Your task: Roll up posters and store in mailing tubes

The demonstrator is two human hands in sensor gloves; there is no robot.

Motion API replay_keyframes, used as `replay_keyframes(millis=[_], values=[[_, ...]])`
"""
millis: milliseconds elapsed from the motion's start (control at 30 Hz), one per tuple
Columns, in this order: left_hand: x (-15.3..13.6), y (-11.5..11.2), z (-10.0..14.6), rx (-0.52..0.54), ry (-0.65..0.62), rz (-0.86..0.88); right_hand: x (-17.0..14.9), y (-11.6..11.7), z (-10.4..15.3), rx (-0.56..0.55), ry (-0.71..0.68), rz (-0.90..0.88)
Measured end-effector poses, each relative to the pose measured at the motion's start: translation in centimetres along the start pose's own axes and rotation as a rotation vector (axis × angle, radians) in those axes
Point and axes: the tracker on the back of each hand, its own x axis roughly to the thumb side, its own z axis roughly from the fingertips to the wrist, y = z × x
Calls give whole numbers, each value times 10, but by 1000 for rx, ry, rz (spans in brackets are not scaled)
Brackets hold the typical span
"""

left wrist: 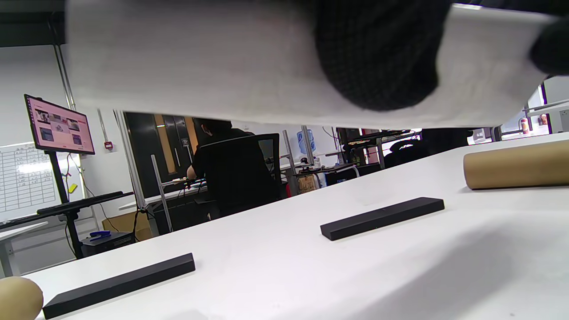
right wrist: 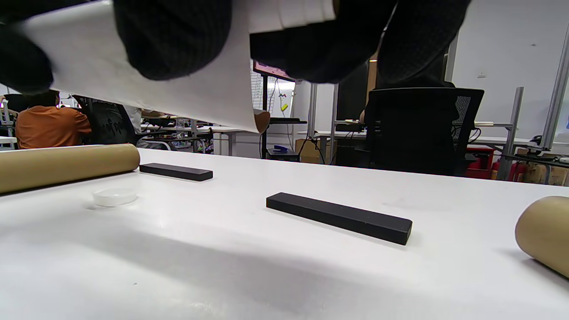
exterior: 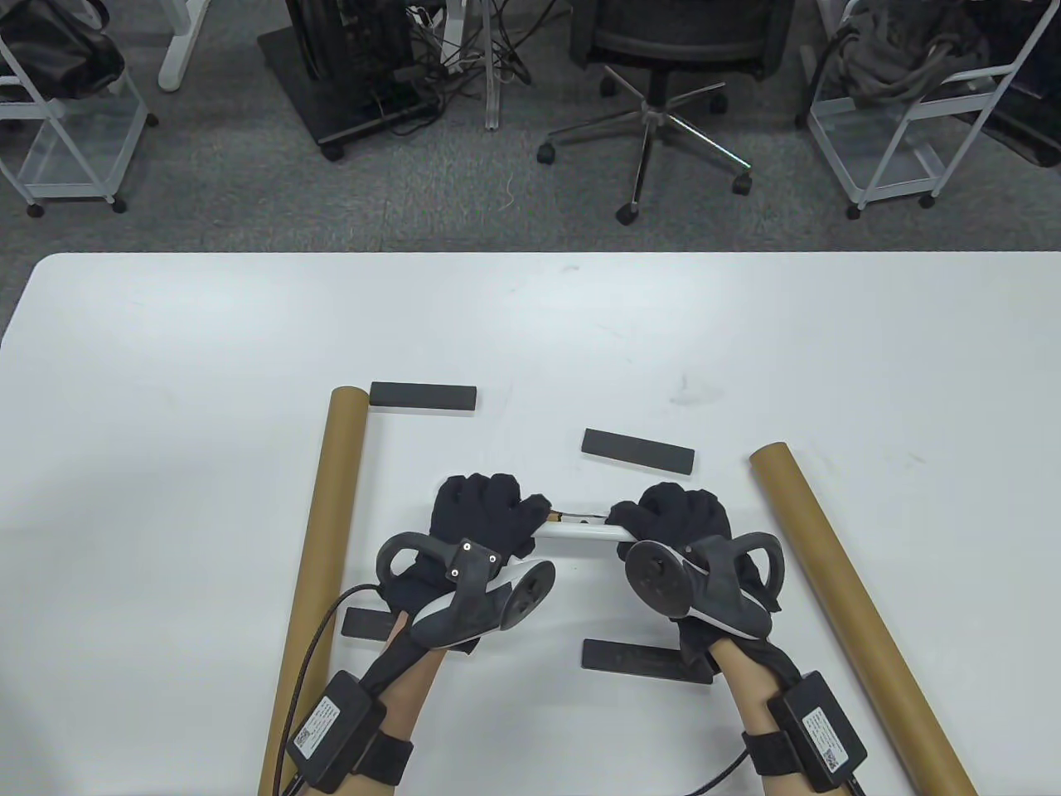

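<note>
White desk (exterior: 530,332), broad, carrying everything below. Landmark: the rolled white poster (exterior: 580,531), held lifted off the desk's near middle, lying crosswise.

Left of the poster, a long brown mailing tube (exterior: 319,572), running from the near edge away toward the far side. Right of the poster, a second brown tube (exterior: 854,605), slanting outward toward the near right corner. Well apart from the roll, both of them.

Left hand (exterior: 477,522) wrapped over the poster's left end, gloved fingers (left wrist: 378,58) curled around the paper and pressed against it. Right hand (exterior: 675,518) clasped on the poster's right end, fingers (right wrist: 173,40) likewise curled around the roll and gripping it. Spiral paper edge (right wrist: 289,13) visible at the roll's end in the right wrist view.

Four flat black bars around the poster: one (exterior: 423,395) beyond it to the left, touching or nearly touching the left tube's far end; one (exterior: 637,451) just beyond it to the right; one (exterior: 646,661) nearer than it, partly under the right wrist; one (exterior: 365,623) nearer and left, mostly hidden by the left forearm.

Small clear round cap (right wrist: 114,196), perhaps a tube end plug, on the desk below the poster near the left tube, seen only from the right wrist.
</note>
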Motion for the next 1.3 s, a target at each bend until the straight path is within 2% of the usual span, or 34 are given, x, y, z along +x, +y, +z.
replay_keyframes(millis=[333, 467, 733, 867, 1300], values=[[-5, -2, 0, -33, 4, 51, -1, -1, 0, -1, -33, -12], [-5, -2, 0, -15, -3, 49, -3, 0, -1, 5, -21, -10], [-2, -5, 0, -37, -11, 55, -3, 2, -2, 102, -15, -76], [-2, -1, 0, -13, -6, 77, -4, 4, -2, 70, -13, -37], [-3, -1, 0, -33, -6, 52, 2, 3, -1, 42, -18, 19]])
